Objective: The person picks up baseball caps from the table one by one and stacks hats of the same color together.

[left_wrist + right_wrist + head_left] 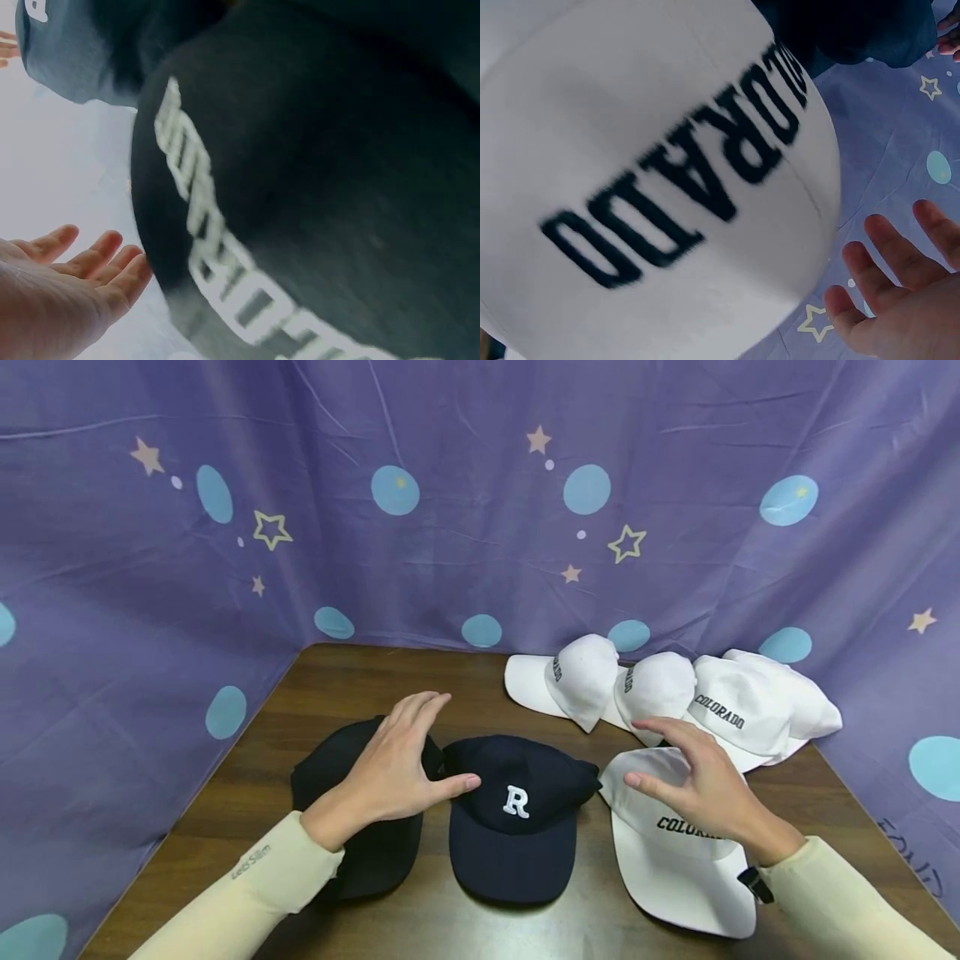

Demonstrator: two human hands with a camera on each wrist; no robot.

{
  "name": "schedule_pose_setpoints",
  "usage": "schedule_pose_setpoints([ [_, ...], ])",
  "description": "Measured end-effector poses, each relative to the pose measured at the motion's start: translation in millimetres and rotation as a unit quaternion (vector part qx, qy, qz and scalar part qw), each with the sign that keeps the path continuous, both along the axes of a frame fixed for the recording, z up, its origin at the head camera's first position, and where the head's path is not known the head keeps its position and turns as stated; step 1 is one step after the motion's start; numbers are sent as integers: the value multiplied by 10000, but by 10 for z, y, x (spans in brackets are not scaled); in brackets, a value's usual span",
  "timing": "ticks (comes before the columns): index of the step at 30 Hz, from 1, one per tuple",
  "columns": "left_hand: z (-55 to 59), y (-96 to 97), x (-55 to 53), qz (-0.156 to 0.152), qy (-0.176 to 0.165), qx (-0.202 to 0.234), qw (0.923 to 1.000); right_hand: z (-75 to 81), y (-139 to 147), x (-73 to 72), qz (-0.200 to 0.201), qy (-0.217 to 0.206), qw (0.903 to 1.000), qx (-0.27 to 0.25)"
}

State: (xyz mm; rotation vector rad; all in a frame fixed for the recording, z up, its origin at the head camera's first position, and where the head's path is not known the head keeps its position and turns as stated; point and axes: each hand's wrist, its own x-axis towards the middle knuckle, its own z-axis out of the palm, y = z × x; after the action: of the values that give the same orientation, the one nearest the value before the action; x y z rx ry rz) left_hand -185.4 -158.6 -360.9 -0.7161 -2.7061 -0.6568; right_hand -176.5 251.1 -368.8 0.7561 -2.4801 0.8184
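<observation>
My left hand [390,777] is over a black cap [382,860], fingers extended and thumb apart, holding nothing. In the left wrist view, that cap [322,172] carries raised white lettering. On the right, my right hand [708,789] hovers over a white cap [675,881] with dark COLORADO lettering, its fingers spread and loosely bent. The right wrist view shows the white cap's crown [652,97] close up, with the fingers [874,262] beside it. Between both hands lies a navy cap [517,860] with a white letter R.
Several more white caps [738,706] sit in a row at the back right of the wooden table [360,681]. A purple curtain [480,577] with stars and blue ovals hangs behind the table and along both sides.
</observation>
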Motion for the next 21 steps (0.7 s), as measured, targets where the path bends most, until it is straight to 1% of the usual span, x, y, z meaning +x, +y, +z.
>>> schedule_pose_setpoints([
  [5,-6,112,12,-165,91,-60,9998,88,-23,-38,-119,-145,9998,13],
  [11,0,239,29,-293,191,-178,9992,230,-70,-97,-377,-570,9975,154],
  [15,-6,293,51,-354,212,-180,9990,308,-107,-175,-442,-763,9958,255],
  [18,-11,326,60,-405,241,-183,9987,359,-127,-242,-483,-906,9944,236],
  [21,-9,361,65,-457,269,-199,9984,421,-143,-301,-622,-1112,9916,203],
])
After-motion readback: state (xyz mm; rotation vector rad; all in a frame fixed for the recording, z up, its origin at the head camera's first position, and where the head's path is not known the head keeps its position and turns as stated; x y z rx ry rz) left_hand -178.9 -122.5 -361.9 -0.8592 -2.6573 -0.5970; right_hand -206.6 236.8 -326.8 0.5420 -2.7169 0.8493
